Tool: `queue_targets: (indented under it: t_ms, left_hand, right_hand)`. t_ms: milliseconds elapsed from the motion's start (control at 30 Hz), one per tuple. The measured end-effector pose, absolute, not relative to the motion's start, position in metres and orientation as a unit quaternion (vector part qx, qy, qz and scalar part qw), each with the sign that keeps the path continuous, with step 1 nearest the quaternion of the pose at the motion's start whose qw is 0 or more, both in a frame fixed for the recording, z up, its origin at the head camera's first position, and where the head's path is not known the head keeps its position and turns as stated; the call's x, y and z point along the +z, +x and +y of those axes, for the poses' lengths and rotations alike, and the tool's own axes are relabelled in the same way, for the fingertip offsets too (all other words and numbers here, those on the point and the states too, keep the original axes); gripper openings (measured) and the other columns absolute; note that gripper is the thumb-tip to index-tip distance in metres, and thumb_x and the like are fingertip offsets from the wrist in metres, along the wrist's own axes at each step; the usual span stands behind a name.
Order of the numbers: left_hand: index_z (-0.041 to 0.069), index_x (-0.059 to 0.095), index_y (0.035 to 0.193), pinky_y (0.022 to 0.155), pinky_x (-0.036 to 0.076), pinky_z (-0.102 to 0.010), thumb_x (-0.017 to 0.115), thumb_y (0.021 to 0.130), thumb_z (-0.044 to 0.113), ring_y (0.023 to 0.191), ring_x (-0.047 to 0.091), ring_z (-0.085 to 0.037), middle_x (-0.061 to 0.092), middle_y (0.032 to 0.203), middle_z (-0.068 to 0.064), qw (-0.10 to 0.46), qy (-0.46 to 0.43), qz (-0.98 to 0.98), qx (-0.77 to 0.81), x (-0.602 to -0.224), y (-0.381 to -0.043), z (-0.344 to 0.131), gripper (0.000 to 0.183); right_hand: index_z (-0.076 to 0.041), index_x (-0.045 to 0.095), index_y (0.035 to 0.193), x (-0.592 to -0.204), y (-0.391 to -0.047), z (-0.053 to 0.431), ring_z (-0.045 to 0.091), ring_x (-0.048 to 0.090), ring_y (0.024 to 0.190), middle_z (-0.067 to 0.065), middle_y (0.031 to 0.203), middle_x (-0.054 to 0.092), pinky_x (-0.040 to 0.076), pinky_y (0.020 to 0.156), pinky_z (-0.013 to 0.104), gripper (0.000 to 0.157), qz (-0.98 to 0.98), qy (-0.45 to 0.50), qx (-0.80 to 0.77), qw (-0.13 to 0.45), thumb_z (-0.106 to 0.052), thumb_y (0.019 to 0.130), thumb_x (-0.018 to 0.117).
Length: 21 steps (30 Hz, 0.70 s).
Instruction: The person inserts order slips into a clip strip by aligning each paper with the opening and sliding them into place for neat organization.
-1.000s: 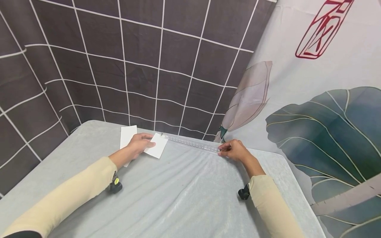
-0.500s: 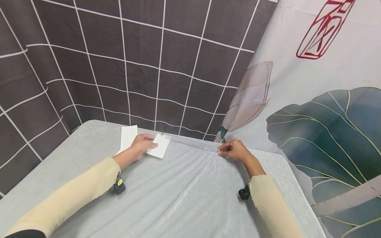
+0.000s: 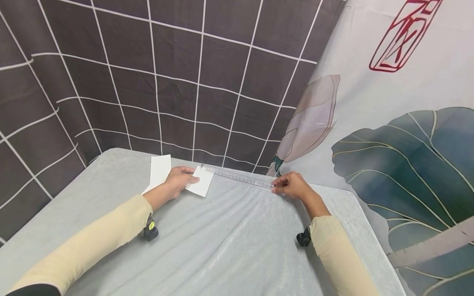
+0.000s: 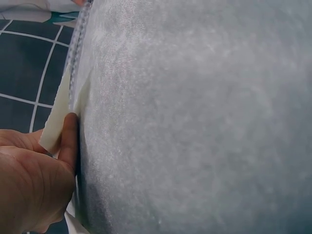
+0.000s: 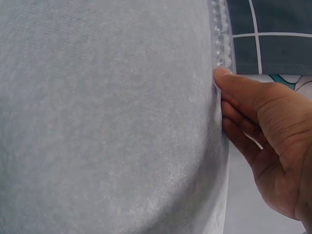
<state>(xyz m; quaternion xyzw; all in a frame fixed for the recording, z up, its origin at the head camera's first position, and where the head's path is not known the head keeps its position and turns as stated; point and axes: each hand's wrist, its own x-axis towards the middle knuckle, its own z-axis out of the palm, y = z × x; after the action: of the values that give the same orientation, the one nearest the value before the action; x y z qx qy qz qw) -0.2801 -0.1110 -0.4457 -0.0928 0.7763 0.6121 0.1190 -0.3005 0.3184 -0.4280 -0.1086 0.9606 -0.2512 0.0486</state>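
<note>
My left hand (image 3: 179,181) pinches a small white card (image 3: 200,182) between thumb and fingers, near the far edge of the table. In the left wrist view the card (image 4: 58,117) stands tilted, its far end right at a long, thin clear plastic strip (image 4: 77,46). A row of bead-like cells runs along this strip (image 3: 240,178), and the card overlaps its left end in the head view. My right hand (image 3: 292,187) holds the strip's right end between thumb and fingertips; in the right wrist view the thumb (image 5: 229,80) lies at that end.
A second white card (image 3: 160,169) lies on the table just behind my left wrist, partly covered by it. Pale grey, lightly creased cloth (image 3: 222,242) covers the table. A dark curtain with white grid lines (image 3: 177,98) hangs beyond the far edge, and a leaf-patterned one (image 3: 400,164) at the right.
My left hand has moved slightly to the right with its white card, which now overlaps more of the clear strip's left end. The right hand and the strip stay in place.
</note>
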Motion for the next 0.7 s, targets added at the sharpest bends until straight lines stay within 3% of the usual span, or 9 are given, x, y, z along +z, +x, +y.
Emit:
queue_targets:
  t_ms: [233,433,700]
  left_hand:
    - [-0.005,0.057,0.157,0.108,0.065,-0.038,0.077,0.103,0.009,0.127,0.071,-0.035,0.061,0.156,-0.029,0.119,-0.089,0.775,0.614,-0.4477,-0.2835,-0.1115,0.059]
    - [-0.004,0.056,0.157,0.114,0.063,-0.043,0.075,0.104,0.010,0.133,0.070,-0.039,0.060,0.157,-0.029,0.124,-0.087,0.778,0.609,-0.4472,-0.2844,-0.1113,0.059]
    - [-0.003,0.058,0.157,0.116,0.061,-0.043,0.077,0.104,0.011,0.127,0.071,-0.034,0.062,0.154,-0.028,0.126,-0.086,0.777,0.611,-0.4460,-0.2840,-0.1079,0.058]
  right_hand:
    - [-0.010,0.090,0.112,-0.4273,-0.3023,0.3176,0.013,0.077,0.091,0.008,0.106,0.089,0.059,0.080,0.028,0.022,0.961,-0.108,-0.249,0.049,-0.021,0.093,0.094]
    - [-0.007,0.090,0.111,-0.4273,-0.3020,0.3175,0.015,0.078,0.090,0.009,0.104,0.089,0.059,0.078,0.027,0.022,0.960,-0.112,-0.251,0.049,-0.018,0.093,0.094]
    - [-0.007,0.090,0.112,-0.4265,-0.3012,0.3166,0.014,0.078,0.091,0.009,0.105,0.089,0.059,0.079,0.028,0.022,0.960,-0.104,-0.255,0.057,-0.017,0.093,0.094]
